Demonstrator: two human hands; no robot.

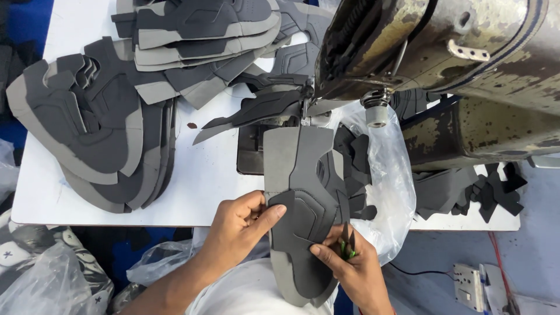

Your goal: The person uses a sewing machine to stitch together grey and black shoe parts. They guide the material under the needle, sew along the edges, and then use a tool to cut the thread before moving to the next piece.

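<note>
A worn, tarnished metal sewing machine (443,52) fills the upper right, a grey-and-black layered shoe upper panel (303,204) lies at centre, left hand (236,224) pinching its edge, right hand (353,265) clamping it together with small green-handled snips (348,248).

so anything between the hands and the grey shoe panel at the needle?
Nothing visible. The left hand and the right hand both already touch the grey shoe panel, which runs up to the sewing machine needle area unobstructed.
</note>
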